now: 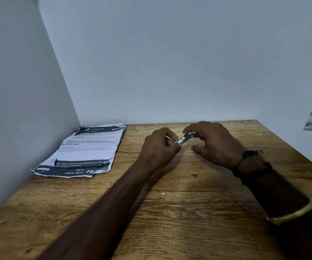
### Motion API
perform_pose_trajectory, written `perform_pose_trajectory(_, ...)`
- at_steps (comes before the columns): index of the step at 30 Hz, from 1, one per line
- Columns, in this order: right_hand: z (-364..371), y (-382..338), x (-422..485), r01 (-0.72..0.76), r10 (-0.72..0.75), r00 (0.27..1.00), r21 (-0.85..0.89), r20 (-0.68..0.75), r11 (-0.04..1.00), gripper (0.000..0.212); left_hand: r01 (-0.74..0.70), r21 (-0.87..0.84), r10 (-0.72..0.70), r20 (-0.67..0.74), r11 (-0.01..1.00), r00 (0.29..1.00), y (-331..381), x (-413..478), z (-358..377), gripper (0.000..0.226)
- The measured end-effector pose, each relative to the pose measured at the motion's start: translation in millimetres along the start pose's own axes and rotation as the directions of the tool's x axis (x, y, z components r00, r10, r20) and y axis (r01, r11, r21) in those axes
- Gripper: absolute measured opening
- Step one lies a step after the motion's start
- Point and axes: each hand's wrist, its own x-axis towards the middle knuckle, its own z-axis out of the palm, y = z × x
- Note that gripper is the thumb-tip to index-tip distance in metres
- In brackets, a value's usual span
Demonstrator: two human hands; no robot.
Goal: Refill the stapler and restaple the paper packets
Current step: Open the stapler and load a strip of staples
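Both hands hold the small metal stapler (186, 139) just above the tabletop (189, 203): left hand (159, 147) w/ fingers curled round its near end, right hand (213, 142) pinching the far end, other fingers loosely spread. Risk: staples jam or spill if the strip goes in crooked, prob. from the awkward two-hand grip. Paper packets (87, 149) lie well apart at left, untouched. Can't tell whether the stapler's open or loaded; hands cover most of it.

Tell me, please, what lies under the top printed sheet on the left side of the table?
Under the top sheet more printed pages show: one dark header sticks out at the near edge, upside down. Below them is the wooden table. The page count is hidden.
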Motion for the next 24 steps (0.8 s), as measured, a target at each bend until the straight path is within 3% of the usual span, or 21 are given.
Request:
perform_pose_trajectory(3,4.4,-3.1,-1.2,0.054,-0.054,0.998,0.018,-0.02,0.998,0.054,0.201,-0.409,-0.175,0.1,0.89,0.98,3.2,0.2,-2.8,0.016)
perform_pose_trajectory(6,9.2,-8.3,-2.3,0.099,-0.098,0.995,0.035,-0.021,0.994,0.059,0.319,-0.621,-0.258,0.189,0.716,0.948,5.5,-0.1,-1.8,0.004)
perform_pose_trajectory(12,13.5,-22.1,-0.5,0.152,-0.155,0.988,0.068,0.029,0.986,0.069,0.429,-0.782,-0.388,0.261,0.452,0.884,6.3,3.4,-1.2,0.014)
perform_pose_trajectory(16,13.6,-24.5,-0.7,0.208,-0.213,0.977,0.142,0.022,0.968,0.046,0.439,-0.83,-0.431,0.276,0.344,0.859,8.3,4.0,-5.6,0.017)
perform_pose_trajectory(19,14.1,-21.6,0.2,0.2,-0.197,0.98,0.17,-0.031,0.965,0.02,0.473,-0.821,-0.433,0.317,0.32,0.844,7.7,3.1,-8.5,0.015)
perform_pose_trajectory(24,17.2,-16.2,0.4,0.105,-0.035,0.979,0.344,-0.203,0.933,0.023,0.476,-0.758,-0.308,0.37,0.445,0.877,7.3,2.1,-6.8,0.026)
